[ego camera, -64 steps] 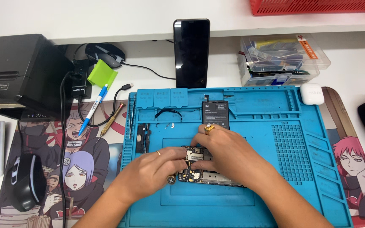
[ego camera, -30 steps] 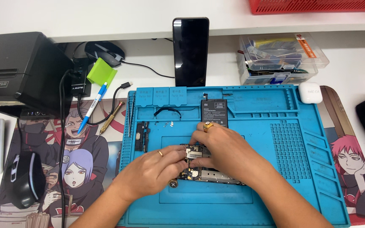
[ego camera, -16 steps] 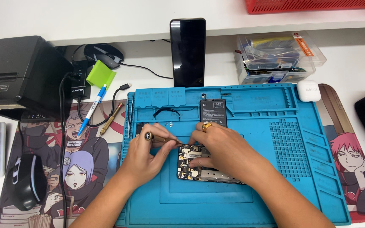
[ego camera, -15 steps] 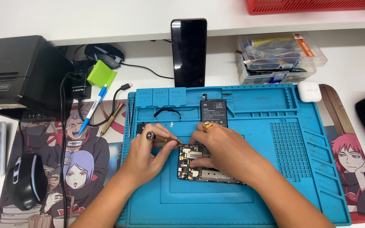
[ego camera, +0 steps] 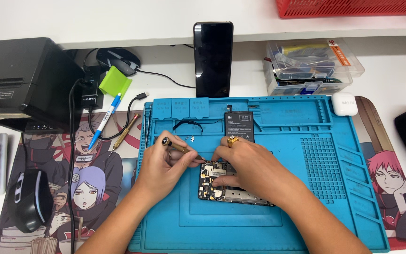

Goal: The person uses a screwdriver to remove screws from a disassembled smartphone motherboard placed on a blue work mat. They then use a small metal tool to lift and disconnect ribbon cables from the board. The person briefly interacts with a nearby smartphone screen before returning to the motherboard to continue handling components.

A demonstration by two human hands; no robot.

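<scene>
Screwdriver (ego camera: 180,147) now sits pinched in the left hand (ego camera: 165,167), tip brought down to the opened phone (ego camera: 222,186) on the blue mat (ego camera: 306,188); earlier both hands lay on it. Right hand (ego camera: 250,164) presses the phone flat.

Left hand (ego camera: 163,167) holds a small screwdriver (ego camera: 180,148) to the opened phone (ego camera: 217,186); right hand (ego camera: 247,167) steadies it on the blue mat (ego camera: 306,188).
</scene>
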